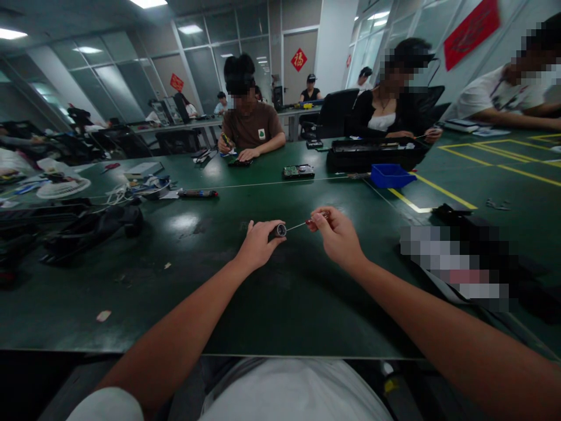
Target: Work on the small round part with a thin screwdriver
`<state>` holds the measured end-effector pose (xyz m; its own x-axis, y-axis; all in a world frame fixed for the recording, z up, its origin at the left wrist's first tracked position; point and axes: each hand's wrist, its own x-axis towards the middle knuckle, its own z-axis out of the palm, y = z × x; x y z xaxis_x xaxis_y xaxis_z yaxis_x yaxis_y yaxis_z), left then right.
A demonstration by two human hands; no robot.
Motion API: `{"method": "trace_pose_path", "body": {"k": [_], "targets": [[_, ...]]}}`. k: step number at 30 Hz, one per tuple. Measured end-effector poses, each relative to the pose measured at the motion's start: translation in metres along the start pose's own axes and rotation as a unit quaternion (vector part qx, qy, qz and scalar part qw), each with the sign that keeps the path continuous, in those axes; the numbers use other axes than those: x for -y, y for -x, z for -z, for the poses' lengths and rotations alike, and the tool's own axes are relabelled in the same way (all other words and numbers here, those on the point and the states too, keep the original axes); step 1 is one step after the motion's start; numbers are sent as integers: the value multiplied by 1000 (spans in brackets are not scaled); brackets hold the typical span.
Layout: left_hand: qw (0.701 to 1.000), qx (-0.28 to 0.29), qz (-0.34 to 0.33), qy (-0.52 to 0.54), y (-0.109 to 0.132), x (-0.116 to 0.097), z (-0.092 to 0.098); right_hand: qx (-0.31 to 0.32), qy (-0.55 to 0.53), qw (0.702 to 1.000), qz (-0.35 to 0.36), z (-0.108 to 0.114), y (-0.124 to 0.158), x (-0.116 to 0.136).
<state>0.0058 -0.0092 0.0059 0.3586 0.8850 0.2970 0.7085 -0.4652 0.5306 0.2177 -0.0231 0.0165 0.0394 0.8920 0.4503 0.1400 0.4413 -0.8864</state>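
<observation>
Just above the green table, my left hand (pixel 259 242) is closed around a small dark cylindrical part (pixel 279 230). Its round end, with a pale ring, faces toward me and to the right. Off to the right, my right hand (pixel 339 237) grips the red handle of a screwdriver (pixel 310 221). The thin metal shaft points left, and its tip reaches the edge of the round end. Whether the tip sits inside the part or only touches its rim, I cannot tell. The rest of the cylinder is hidden by my left fingers.
On the green table (pixel 175 310), a blue bin (pixel 391 175) and a hard drive (pixel 298 171) lie beyond my hands. A multi-coloured pen-like tool (pixel 198 193) rests left, near black plastic parts (pixel 94 228). Co-workers sit across, one in a brown shirt (pixel 254 126).
</observation>
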Motion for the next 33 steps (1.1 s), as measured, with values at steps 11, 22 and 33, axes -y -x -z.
{"method": "trace_pose_path", "body": {"k": [11, 22, 33], "targets": [[1000, 10, -15, 17, 1, -2, 2, -17, 7, 1000, -6, -1, 1, 0], [999, 5, -2, 53, 2, -1, 0, -17, 171, 985, 5, 4, 6, 16], [998, -9, -21, 56, 1, 5, -1, 47, 224, 972, 60, 3, 9, 19]]}}
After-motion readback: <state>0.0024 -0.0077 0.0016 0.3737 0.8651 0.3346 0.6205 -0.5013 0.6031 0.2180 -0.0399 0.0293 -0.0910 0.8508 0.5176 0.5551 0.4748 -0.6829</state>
